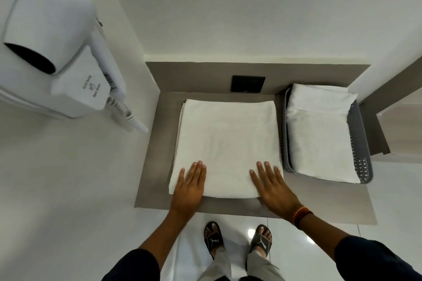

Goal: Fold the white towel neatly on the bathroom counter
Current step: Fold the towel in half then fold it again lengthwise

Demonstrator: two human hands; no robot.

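Observation:
A white towel (226, 143) lies folded into a broad rectangle on the grey-brown bathroom counter (153, 178). Its layered edges show along the left side. My left hand (189, 186) rests flat on the towel's near left corner, fingers together and stretched out. My right hand (272, 186) lies flat on the near right corner, fingers spread, wrist over the counter's front strip. Neither hand grips the cloth. A beaded band circles my right wrist.
A grey perforated basket (362, 143) stands to the right of the towel with another folded white towel (319, 139) in it. A black wall plate (248, 84) sits behind. A white wall-mounted hair dryer (57, 48) with a coiled cord hangs at the left.

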